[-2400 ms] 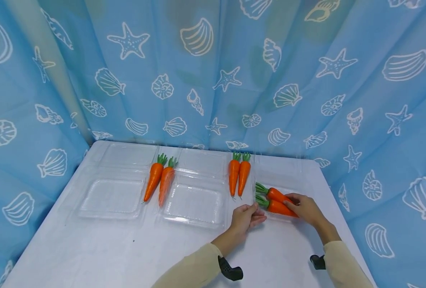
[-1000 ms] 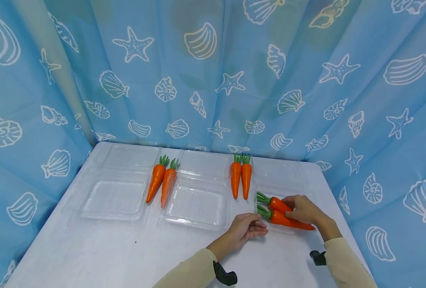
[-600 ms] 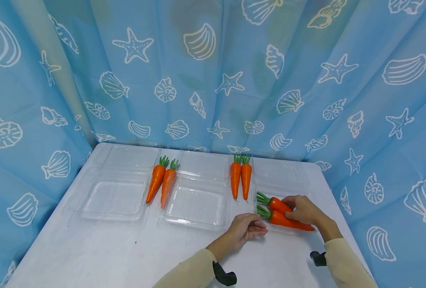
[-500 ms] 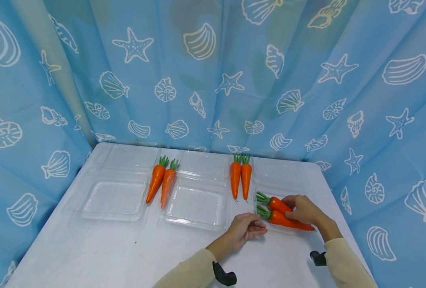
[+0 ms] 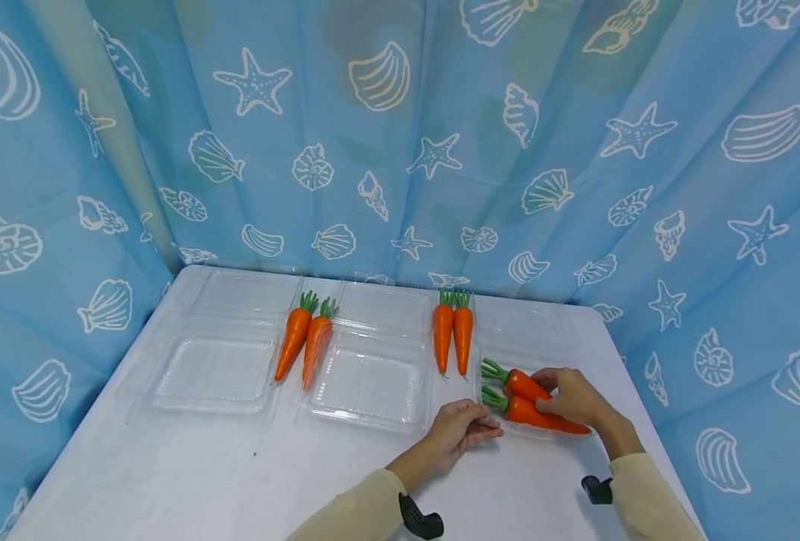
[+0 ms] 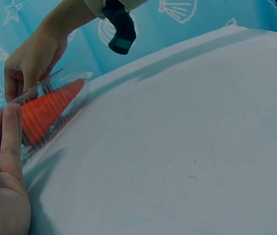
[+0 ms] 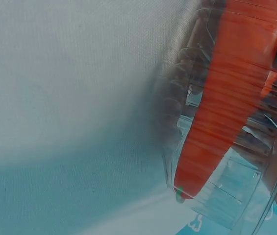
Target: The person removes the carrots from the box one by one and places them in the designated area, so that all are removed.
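Observation:
At the table's right side two orange carrots with green tops lie in a clear plastic container, its lid [image 5: 524, 327] folded back. My right hand [image 5: 578, 397] reaches over them, thumb at the front carrot [image 5: 553, 421] and fingers over the rear carrot [image 5: 525, 385], gripping them. The front carrot's tip shows past the hand, pointing right. With thumb and forefinger my left hand [image 5: 455, 434] pinches the container's front left corner; its other fingers extend below. In the left wrist view an orange carrot [image 6: 47, 115] shows through the clear wall. The right wrist view shows the tapering carrot [image 7: 221, 98] behind ribbed plastic.
Two more open clear containers stand to the left, a middle one [image 5: 366, 383] and a far-left one [image 5: 213, 376]. A carrot pair [image 5: 443, 334] lies right of the middle one, another pair [image 5: 294, 338] between the two. A blue shell-patterned curtain [image 5: 400, 150] surrounds the white table [image 5: 190, 481].
Since the earliest frame the front carrot has shifted slightly right and its tip has come into view, with my right hand's grip moved along. Over the last second both hands stay nearly still.

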The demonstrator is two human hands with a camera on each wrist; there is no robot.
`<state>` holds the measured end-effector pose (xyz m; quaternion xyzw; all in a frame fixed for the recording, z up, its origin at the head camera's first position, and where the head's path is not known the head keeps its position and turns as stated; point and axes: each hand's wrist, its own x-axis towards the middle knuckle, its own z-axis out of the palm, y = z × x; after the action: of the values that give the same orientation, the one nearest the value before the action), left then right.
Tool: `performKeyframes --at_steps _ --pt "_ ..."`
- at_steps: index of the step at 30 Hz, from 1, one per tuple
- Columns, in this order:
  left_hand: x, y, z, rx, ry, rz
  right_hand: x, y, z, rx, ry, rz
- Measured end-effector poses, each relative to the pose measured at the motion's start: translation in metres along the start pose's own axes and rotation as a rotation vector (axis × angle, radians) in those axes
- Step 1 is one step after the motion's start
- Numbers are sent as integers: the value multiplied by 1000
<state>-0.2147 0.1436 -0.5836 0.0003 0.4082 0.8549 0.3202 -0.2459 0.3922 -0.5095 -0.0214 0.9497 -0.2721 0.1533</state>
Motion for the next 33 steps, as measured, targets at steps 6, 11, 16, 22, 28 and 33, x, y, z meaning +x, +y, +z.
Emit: performKeyframes --at_steps 6,11,16,22,28,33 --pt "0 1 0 -2 -5 7 1 2 1 8 -8 2" --pt "0 -2 -1 -25 -15 12 4 3 2 0 -24 -6" --pt "1 -3 -1 -48 -13 17 3 -1 3 -10 -14 -29" --pt "1 -4 -2 -45 -7 19 1 3 4 -10 23 -81" --pt "1 -3 -2 -50 -7 20 -2 5 2 -1 74 -105" --pt "0 -3 -2 -41 -9 29 -1 2 -4 -16 117 -128"
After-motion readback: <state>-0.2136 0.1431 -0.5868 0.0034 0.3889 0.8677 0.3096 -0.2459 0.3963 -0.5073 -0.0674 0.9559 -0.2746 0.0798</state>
